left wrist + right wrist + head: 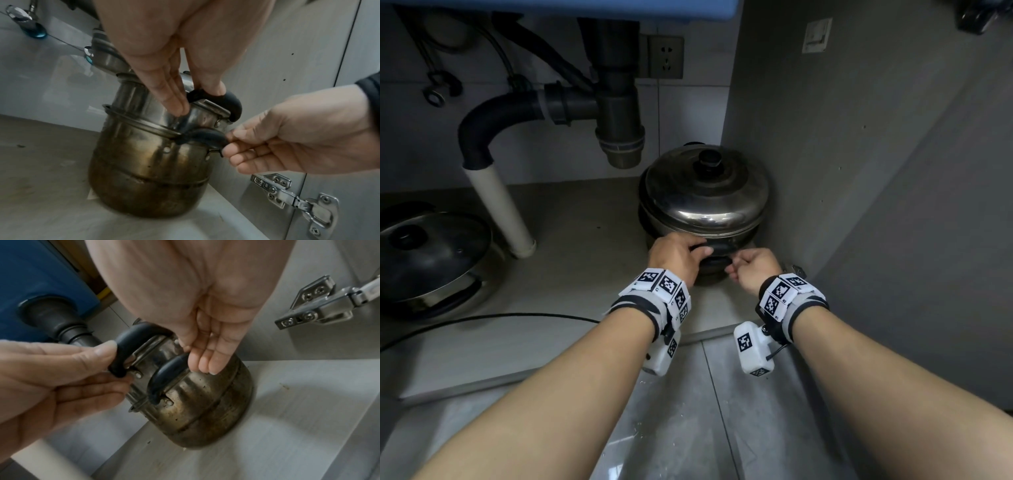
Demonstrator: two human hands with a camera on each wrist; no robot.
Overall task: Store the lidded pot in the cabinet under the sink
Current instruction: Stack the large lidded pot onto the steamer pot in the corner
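Note:
The stacked steel pot [705,202] with its domed lid and black knob [710,159] stands on the cabinet floor [571,267], in the back right corner under the sink. My left hand [700,251] grips the upper black side handle [233,104], thumb on top and fingers beneath. My right hand [732,269] pinches the right end of the lower black handle [207,135] between thumb and fingers. In the right wrist view both handles [166,369] face me, and the pot's browned base [205,415] rests on the floor.
The black drain trap [619,113] hangs just left of and above the lid. A white pipe [500,209] stands further left, beside another lidded pan [431,260]. A black cable [482,322] crosses the floor. The cabinet side wall [825,171] and a door hinge [287,193] lie close on the right.

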